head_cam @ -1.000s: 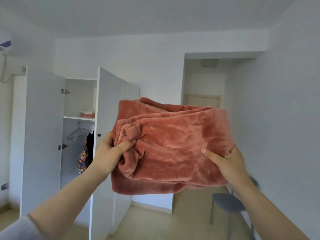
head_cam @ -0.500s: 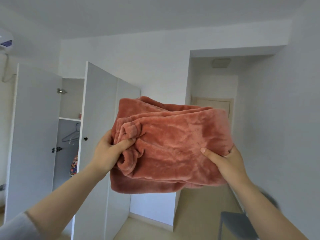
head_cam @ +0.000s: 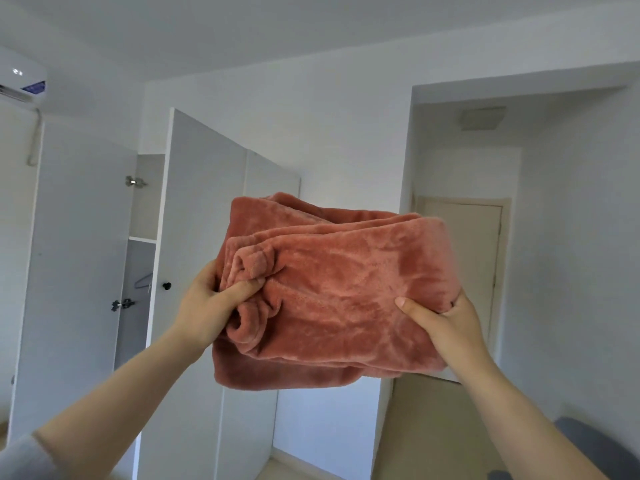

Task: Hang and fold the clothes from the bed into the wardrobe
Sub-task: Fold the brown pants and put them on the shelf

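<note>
Both raised forward, the left hand [head_cam: 206,308] and right hand [head_cam: 448,322] clench opposite ends of the folded pink fleece [head_cam: 341,289].

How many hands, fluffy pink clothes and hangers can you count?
Hands: 2 (left hand, right hand)
Folded fluffy salmon-pink fleece garment: 1
Grey wire hanger: 1
Total: 4

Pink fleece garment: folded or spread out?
Folded: the fleece garment is a compact bundle of stacked layers, gripped between the left hand and right hand.
</note>
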`<state>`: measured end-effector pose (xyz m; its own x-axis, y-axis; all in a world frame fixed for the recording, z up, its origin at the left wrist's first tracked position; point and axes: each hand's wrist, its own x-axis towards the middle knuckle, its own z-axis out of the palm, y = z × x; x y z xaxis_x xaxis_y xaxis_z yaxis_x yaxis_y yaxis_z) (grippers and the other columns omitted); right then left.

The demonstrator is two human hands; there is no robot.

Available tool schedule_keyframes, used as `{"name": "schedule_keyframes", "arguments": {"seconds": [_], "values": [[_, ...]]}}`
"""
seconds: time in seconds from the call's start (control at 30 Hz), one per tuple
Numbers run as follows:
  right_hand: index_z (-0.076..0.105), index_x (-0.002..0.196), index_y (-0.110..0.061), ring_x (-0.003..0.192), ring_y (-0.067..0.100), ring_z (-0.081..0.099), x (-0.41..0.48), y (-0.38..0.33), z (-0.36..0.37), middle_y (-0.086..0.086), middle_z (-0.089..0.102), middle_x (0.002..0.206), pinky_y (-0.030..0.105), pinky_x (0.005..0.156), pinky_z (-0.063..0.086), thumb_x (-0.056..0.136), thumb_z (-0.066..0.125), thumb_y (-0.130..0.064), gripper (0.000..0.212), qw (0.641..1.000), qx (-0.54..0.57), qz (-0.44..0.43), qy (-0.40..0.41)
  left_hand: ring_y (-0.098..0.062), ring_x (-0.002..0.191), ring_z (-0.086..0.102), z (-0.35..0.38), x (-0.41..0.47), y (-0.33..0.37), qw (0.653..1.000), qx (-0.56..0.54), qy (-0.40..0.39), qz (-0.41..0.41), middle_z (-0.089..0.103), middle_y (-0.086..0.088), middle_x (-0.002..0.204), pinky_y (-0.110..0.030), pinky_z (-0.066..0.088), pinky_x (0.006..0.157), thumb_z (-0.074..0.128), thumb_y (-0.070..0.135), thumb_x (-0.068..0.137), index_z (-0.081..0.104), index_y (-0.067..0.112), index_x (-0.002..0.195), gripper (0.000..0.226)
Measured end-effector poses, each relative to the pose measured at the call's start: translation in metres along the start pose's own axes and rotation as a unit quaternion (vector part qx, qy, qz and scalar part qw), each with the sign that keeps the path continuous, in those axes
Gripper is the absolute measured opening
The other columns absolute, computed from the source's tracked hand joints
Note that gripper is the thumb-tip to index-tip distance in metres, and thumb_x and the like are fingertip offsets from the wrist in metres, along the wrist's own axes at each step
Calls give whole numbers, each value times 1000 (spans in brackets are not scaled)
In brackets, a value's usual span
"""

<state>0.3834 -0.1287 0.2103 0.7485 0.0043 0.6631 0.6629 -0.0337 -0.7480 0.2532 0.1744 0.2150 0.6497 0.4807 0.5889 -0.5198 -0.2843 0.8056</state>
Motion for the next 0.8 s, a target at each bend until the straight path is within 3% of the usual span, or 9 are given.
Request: {"name": "schedule_keyframes", "arguments": {"seconds": [0.17,0.33,0.43,0.5,0.63,0.73,0.8], "values": [[60,102,-35,80,-7,67,48,27,46,-19,72,92,8,58,50,59,91,-32,54,1000,8,-7,-21,-13,97,70,-6,54,-33,1000,1,9,3,73,8,105,-35,53,89,80,54,46,65,32,114,73],[61,114,-28,91,6,70,89,66,87,-12,72,102,33,82,57,55,91,-43,68,999,6,9,-45,-10,97,69,-14,95,-70,999,22,28,-2,73,11,105,-34,53,89,79,56,47,64,34,116,74],[61,115,-29,95,9,69,117,93,113,-12,72,104,38,87,56,56,91,-44,68,998,19,14,-61,-11,96,70,-17,121,-91,998,39,42,-4,73,12,105,-37,54,90,80,58,48,63,37,116,73],[60,115,-30,94,8,68,135,111,132,-13,71,104,35,84,56,57,91,-43,66,997,26,8,-71,-12,96,70,-19,137,-106,998,46,52,0,73,9,106,-39,54,90,81,56,49,63,35,117,73],[57,103,-40,84,-8,64,173,144,174,-20,68,99,16,70,47,56,90,-44,57,994,45,-3,-97,-10,92,71,-23,164,-133,993,64,96,7,74,11,103,-34,56,82,82,56,49,66,39,110,65],[57,110,-34,87,-7,62,206,168,208,-21,65,100,15,69,45,57,90,-42,63,990,67,-10,-124,-6,87,71,-23,184,-146,989,84,122,20,74,13,99,-23,56,72,80,55,51,68,45,101,53],[56,111,-33,88,-6,61,226,182,230,-21,64,101,15,69,45,59,90,-41,63,986,82,-12,-145,-7,88,71,-24,197,-154,984,97,149,19,74,12,99,-25,55,74,80,55,50,68,41,103,56]]}}
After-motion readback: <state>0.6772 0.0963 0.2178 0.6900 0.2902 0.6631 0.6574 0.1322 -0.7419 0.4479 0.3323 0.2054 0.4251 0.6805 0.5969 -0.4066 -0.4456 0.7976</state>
